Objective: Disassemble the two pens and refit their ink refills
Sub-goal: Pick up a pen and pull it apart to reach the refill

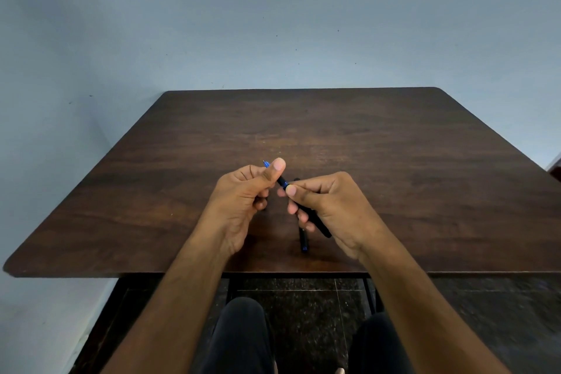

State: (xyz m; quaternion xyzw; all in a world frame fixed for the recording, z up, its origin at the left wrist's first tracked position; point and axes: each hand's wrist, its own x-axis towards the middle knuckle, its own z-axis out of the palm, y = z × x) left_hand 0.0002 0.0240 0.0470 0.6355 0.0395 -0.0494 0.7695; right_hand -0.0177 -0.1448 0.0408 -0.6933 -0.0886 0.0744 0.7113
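Pens, two, both lying toward the near middle of the table (pixel 394 161). Nearest item: second pen (pixel 304 241), dark with a blue end, resting on the wood below the right hand (pixel 331 206) and partly hidden by it; whether it is whole is hard to tell. Next item: black pen (pixel 315 220), being held in the air between both hands, slanting from lower right up to upper left. Right-hand fingers (pixel 290 190) are curling around its barrel, thumb pressing on top. Left hand (pixel 243 194) is closing on the front section, thumb (pixel 274 170) lying along it. Farthest point: blue tip (pixel 266 164), sticking out past the left thumb.
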